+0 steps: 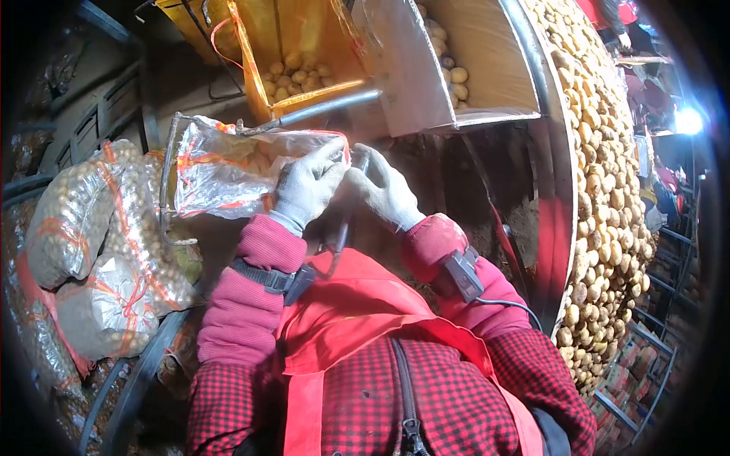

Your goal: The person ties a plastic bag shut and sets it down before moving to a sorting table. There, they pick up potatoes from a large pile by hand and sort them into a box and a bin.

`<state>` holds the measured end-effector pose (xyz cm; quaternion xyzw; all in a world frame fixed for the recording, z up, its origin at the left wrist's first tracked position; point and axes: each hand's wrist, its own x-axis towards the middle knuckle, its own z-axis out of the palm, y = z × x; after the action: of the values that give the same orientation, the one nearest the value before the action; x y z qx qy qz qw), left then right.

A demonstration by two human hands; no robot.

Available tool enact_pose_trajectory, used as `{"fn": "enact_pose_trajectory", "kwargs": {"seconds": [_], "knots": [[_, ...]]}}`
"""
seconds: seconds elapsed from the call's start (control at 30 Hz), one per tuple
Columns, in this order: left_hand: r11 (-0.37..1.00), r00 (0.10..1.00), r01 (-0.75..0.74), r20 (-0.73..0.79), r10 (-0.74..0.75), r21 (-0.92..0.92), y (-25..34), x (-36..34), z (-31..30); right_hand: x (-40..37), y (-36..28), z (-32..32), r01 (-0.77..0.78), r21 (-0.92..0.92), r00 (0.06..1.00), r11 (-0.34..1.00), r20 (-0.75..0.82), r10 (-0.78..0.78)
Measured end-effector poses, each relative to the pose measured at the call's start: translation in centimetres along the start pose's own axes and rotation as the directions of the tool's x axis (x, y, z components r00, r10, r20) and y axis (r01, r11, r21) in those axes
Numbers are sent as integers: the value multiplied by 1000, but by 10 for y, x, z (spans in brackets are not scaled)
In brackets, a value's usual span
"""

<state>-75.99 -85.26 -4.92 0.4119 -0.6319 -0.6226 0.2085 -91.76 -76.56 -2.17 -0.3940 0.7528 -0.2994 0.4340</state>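
A clear plastic bag [228,169] with orange-red stripes hangs on a metal frame [165,178], its mouth toward my hands. My left hand [310,182], in a pale grey glove, is closed on the bag's rim at its right end. Close beside it, my right hand [380,186], gloved too, has its fingers bent together near the same rim and a metal bar end; what they pinch is too small to make out. Some round, pale shapes show through the bag's plastic.
Filled bags of potatoes [114,251] are stacked at the left. Potatoes [601,190] cover a long curved table at the right. A yellow-lined container [258,45] and a cardboard-like box [498,61] hold potatoes ahead. Part of another person [608,17] shows at the upper right.
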Motion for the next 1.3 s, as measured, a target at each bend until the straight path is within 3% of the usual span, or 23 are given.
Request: {"fn": "enact_pose_trajectory", "kwargs": {"seconds": [0.13,0.23,0.33,0.43,0.53,0.63,0.73,0.87,0.9,1.0,1.1,1.2,1.27,1.3], "knots": [[994,998,3,56,-9,105,0,0,-6,0,-2,2,12,37,1000,999,0,-12],[926,987,-160,40,155,342,7,4,-9,1,-4,3,13,42,1000,999,1,-13],[881,971,-238,96,218,410,-2,15,-12,7,0,4,29,53,999,998,15,-30],[866,969,-214,210,130,453,27,21,-22,8,3,4,21,74,1000,997,15,-22],[924,970,-53,239,-42,379,23,27,-22,12,9,6,18,132,1000,991,6,-19],[974,992,-18,126,-10,226,1,21,-11,15,13,7,5,189,1000,982,1,-5],[910,987,47,120,-106,412,16,26,-10,20,15,8,5,238,1000,971,9,-7],[967,997,-45,65,29,250,-12,24,-2,20,21,12,-1,188,1000,982,-13,4],[953,994,40,86,-69,301,-10,24,-2,19,21,13,3,172,1000,985,-17,0],[872,990,-140,53,131,470,1,19,-1,16,20,12,16,157,999,987,-30,-11],[897,976,-20,202,-78,442,18,30,-7,13,17,15,9,195,1000,981,-31,-3],[815,983,-73,179,-38,574,-9,45,6,12,18,17,-16,175,999,985,-37,22],[820,992,-96,121,33,564,-29,42,7,15,20,17,9,153,999,988,-44,-3],[837,994,-104,67,80,538,-30,35,5,14,11,19,-18,280,997,960,-64,37]]}}
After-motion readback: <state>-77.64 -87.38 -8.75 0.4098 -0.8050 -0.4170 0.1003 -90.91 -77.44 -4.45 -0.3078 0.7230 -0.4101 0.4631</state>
